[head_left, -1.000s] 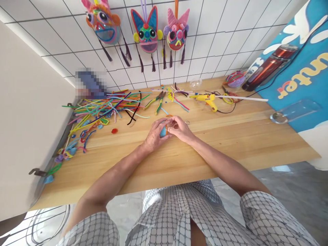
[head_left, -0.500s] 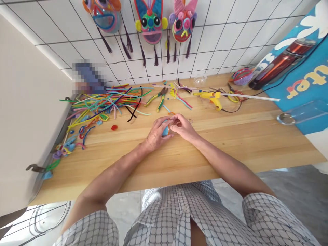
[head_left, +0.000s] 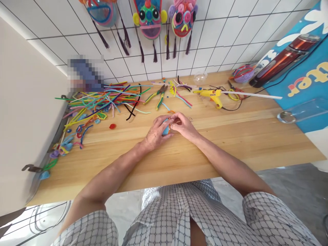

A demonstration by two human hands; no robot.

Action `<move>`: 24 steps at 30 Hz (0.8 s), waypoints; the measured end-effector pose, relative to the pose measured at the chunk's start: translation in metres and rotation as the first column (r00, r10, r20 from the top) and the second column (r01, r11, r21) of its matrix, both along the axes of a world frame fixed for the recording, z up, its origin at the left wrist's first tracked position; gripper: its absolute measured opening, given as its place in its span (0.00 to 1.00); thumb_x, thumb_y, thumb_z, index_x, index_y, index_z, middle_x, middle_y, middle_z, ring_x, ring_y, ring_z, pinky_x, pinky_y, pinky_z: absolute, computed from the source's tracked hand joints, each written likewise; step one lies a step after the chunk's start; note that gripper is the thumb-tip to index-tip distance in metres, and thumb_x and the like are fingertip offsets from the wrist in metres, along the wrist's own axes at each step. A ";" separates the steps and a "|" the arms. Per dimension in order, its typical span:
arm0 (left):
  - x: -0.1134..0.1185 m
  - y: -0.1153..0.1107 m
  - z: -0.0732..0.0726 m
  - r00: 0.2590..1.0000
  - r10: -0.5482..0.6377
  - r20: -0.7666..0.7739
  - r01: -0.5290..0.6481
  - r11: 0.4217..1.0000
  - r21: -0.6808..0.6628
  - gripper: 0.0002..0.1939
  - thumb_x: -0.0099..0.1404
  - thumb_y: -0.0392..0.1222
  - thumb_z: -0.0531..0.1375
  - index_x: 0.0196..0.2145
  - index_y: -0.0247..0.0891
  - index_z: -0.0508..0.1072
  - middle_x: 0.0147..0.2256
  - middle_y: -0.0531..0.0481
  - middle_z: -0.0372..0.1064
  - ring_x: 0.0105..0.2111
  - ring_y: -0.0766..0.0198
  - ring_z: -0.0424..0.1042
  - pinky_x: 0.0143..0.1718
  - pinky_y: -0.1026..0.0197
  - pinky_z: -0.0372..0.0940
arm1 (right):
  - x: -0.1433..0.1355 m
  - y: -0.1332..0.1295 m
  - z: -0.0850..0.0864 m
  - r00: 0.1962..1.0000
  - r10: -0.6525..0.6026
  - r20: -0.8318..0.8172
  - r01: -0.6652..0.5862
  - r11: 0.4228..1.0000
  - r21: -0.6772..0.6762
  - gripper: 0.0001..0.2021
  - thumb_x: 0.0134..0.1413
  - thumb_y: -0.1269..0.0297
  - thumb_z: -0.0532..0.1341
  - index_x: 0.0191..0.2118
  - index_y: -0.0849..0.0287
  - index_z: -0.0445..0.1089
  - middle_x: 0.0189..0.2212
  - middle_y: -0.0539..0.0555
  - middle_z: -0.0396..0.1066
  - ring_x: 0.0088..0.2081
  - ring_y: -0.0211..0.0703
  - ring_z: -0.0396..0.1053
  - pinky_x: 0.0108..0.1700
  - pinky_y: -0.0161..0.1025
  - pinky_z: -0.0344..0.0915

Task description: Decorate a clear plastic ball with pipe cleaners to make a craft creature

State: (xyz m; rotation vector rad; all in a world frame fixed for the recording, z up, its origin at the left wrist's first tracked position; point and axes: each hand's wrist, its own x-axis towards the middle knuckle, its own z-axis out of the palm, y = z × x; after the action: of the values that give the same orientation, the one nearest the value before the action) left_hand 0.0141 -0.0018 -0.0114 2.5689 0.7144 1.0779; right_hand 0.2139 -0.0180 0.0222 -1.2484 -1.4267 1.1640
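Note:
A small light-blue piece with an orange edge (head_left: 166, 130), seemingly of coiled pipe cleaner, lies mostly hidden between my hands over the middle of the table. My left hand (head_left: 156, 132) curls round it from the left, thumb below and fingers above. My right hand (head_left: 183, 126) pinches at its orange right edge with thumb and forefinger. An orange pipe cleaner end (head_left: 171, 111) sticks out just beyond the fingertips. Close to my right hand lies a small metal ring (head_left: 190, 119). Pliers with green and yellow handles (head_left: 160, 99) rest farther back.
A heap of coloured pipe cleaners (head_left: 107, 99) covers the back left of the wooden table (head_left: 230, 143). A yellow glue gun (head_left: 215, 97), scissors (head_left: 234, 94), a red thermos (head_left: 284, 61) and a clear plastic container (head_left: 302, 111) stand or lie to the right. A red disc (head_left: 112, 126) is at left.
The camera view has shifted slightly, so the background sits a little higher. Both hands keep almost the same hold on the blue piece.

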 end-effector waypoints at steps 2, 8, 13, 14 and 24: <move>0.000 0.000 0.000 1.000 -0.001 -0.011 0.002 1.000 0.030 0.34 0.73 0.51 0.66 0.71 0.44 0.62 0.65 0.32 0.66 0.66 0.43 0.67 0.65 0.37 0.65 | 0.000 0.001 0.000 1.000 -0.001 -0.007 0.001 1.000 -0.010 0.12 0.44 0.60 0.65 0.38 0.53 0.69 0.38 0.48 0.74 0.41 0.46 0.70 0.50 0.47 0.67; -0.001 0.002 -0.002 1.000 0.003 -0.021 -0.003 1.000 0.016 0.34 0.73 0.51 0.67 0.71 0.44 0.63 0.66 0.32 0.66 0.66 0.42 0.67 0.65 0.36 0.65 | 0.001 0.001 -0.001 0.999 0.012 -0.042 -0.013 1.000 -0.020 0.12 0.45 0.58 0.66 0.38 0.53 0.69 0.39 0.48 0.75 0.42 0.46 0.71 0.51 0.46 0.67; -0.002 0.002 0.000 1.000 0.014 -0.013 -0.014 1.000 -0.027 0.34 0.73 0.53 0.66 0.70 0.44 0.64 0.66 0.32 0.66 0.67 0.43 0.67 0.66 0.35 0.65 | 0.002 0.001 -0.003 0.999 0.020 -0.025 -0.020 1.000 -0.002 0.15 0.46 0.56 0.70 0.41 0.53 0.71 0.41 0.49 0.75 0.42 0.46 0.71 0.48 0.45 0.67; -0.002 0.002 0.000 1.000 0.017 -0.009 -0.017 0.999 -0.038 0.34 0.72 0.53 0.66 0.70 0.44 0.64 0.66 0.33 0.66 0.67 0.43 0.67 0.66 0.35 0.65 | 0.002 0.002 -0.004 0.999 0.016 -0.029 -0.016 1.000 0.001 0.15 0.47 0.56 0.69 0.41 0.53 0.71 0.41 0.49 0.75 0.42 0.46 0.71 0.48 0.46 0.67; -0.001 0.000 0.002 0.999 0.031 0.027 -0.029 0.997 -0.073 0.34 0.73 0.53 0.66 0.71 0.43 0.64 0.65 0.34 0.67 0.67 0.44 0.67 0.67 0.38 0.65 | -0.002 0.002 -0.009 1.000 -0.007 -0.009 0.007 0.999 0.045 0.16 0.51 0.53 0.70 0.42 0.53 0.71 0.42 0.51 0.76 0.44 0.47 0.72 0.49 0.46 0.68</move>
State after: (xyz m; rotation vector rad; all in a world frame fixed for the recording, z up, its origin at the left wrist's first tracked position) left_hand 0.0135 -0.0017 -0.0089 2.4848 0.7731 1.0749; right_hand 0.2122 -0.0156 0.0134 -1.2147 -1.4332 1.1252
